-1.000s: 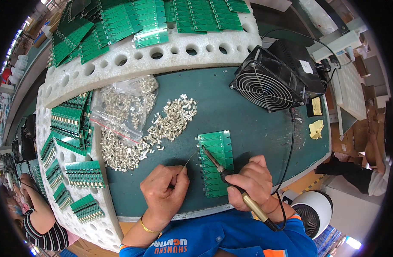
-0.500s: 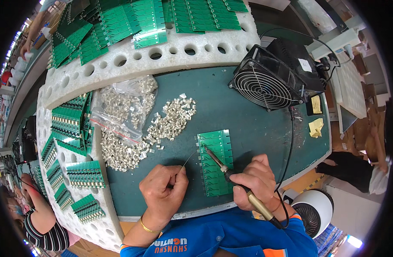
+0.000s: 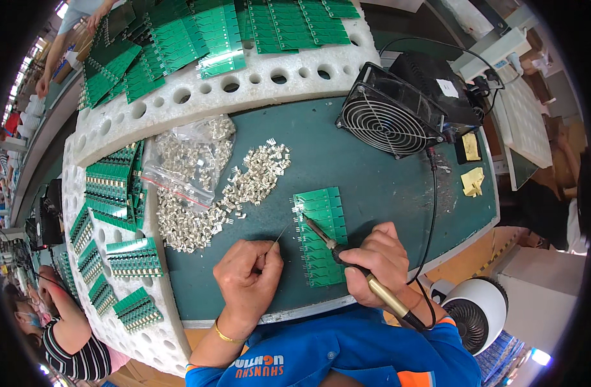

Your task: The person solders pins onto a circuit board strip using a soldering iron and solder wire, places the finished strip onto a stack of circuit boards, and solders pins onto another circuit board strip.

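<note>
A green circuit board [image 3: 328,258] lies upright on the dark green mat, with small metal connectors along its left edge. My right hand [image 3: 380,261] is closed around a soldering iron [image 3: 387,297], whose tip rests at or just over the board's upper left edge. Left of the board, my left hand [image 3: 247,277] is closed, thumb and forefinger pinching a thin solder wire [image 3: 280,236]. The wire's free end points up toward the board and appears a little apart from the iron tip. Farther left lies a heap of small metal connectors [image 3: 260,174].
A clear plastic bag of connectors [image 3: 195,151] lies beside the heap. White foam trays [image 3: 205,90] hold green boards at the back and left. A black fan [image 3: 392,119] stands at the back right, near yellow sponge pieces [image 3: 473,182]. The iron's cord [image 3: 433,219] runs along the right.
The whole view has shifted slightly. Against the board, the iron tip sits slightly lower along the left edge. The solder wire looks straighter, its end still off the tip. Both grips are unchanged.
</note>
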### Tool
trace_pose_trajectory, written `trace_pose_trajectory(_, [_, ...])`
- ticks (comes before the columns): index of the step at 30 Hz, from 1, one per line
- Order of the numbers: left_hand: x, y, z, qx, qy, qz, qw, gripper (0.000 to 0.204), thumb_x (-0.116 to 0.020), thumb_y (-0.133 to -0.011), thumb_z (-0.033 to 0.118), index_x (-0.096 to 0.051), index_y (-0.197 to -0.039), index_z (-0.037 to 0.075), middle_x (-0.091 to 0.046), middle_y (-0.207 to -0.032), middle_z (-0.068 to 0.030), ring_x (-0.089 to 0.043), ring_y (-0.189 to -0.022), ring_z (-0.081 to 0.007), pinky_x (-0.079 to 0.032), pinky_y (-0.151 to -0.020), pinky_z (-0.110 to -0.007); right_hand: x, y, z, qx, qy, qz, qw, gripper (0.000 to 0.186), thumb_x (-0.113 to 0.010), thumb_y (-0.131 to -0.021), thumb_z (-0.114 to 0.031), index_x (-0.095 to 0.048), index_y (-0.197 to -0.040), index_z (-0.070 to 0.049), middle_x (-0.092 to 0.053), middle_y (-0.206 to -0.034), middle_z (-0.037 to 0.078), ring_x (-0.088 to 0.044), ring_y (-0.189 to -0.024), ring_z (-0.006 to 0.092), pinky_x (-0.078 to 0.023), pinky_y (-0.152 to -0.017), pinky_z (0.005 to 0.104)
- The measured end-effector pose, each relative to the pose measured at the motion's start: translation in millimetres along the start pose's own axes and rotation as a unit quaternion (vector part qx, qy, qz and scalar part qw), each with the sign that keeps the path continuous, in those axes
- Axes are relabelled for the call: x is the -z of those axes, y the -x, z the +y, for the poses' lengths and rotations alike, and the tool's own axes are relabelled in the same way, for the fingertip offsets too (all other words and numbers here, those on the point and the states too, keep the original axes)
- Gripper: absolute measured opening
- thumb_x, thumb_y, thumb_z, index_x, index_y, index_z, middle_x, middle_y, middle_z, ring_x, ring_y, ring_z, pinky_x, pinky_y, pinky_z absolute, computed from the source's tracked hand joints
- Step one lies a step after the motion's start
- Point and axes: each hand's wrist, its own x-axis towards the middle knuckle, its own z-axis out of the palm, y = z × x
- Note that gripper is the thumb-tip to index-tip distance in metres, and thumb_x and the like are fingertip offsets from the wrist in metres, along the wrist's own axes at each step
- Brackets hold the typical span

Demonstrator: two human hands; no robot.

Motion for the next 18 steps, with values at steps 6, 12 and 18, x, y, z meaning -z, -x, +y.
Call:
trace_pose_trajectory(6, [1.1,0.5,-0.8,-0.008,-0.005,-0.007,1.000,0.008,-0.074,-0.078,-0.005,-0.069,-0.076,0.001,-0.055,-0.062,-0.0016,-0.044,-0.053,-0.0076,-0.032,-0.048,-0.025,-2.5,0.3,-0.1,0.000,0.002,0.002,1.000,0.014,-0.067,-0.086,-0.014,-0.066,-0.094,-0.003,-0.054,-0.061,0.002,-0.048,-0.052,0.0202,-0.038,-0.063,0.0366])
trace_pose_trajectory(12, [1.1,-0.3,0.7,-0.012,-0.009,-0.005,1.000,0.009,-0.074,-0.078,-0.005,-0.069,-0.075,0.001,-0.054,-0.060,-0.0019,-0.045,-0.052,-0.0087,-0.033,-0.048,-0.026,-1.5,-0.5,-0.3,-0.002,0.007,0.000,1.000,0.013,-0.067,-0.084,-0.012,-0.066,-0.094,-0.004,-0.053,-0.061,0.002,-0.048,-0.052,0.0194,-0.038,-0.063,0.0362])
trace_pose_trajectory(18, [1.8,0.4,0.3,-0.005,-0.009,-0.008,1.000,0.008,-0.074,-0.078,-0.005,-0.070,-0.075,0.001,-0.055,-0.060,-0.0024,-0.046,-0.052,-0.0093,-0.033,-0.048,-0.026,-1.2,-5.3,-1.0,-0.008,0.000,0.003,1.000,0.021,-0.070,-0.069,-0.001,-0.069,-0.090,-0.004,-0.060,-0.062,0.002,-0.051,-0.051,0.0190,-0.037,-0.061,0.0344])
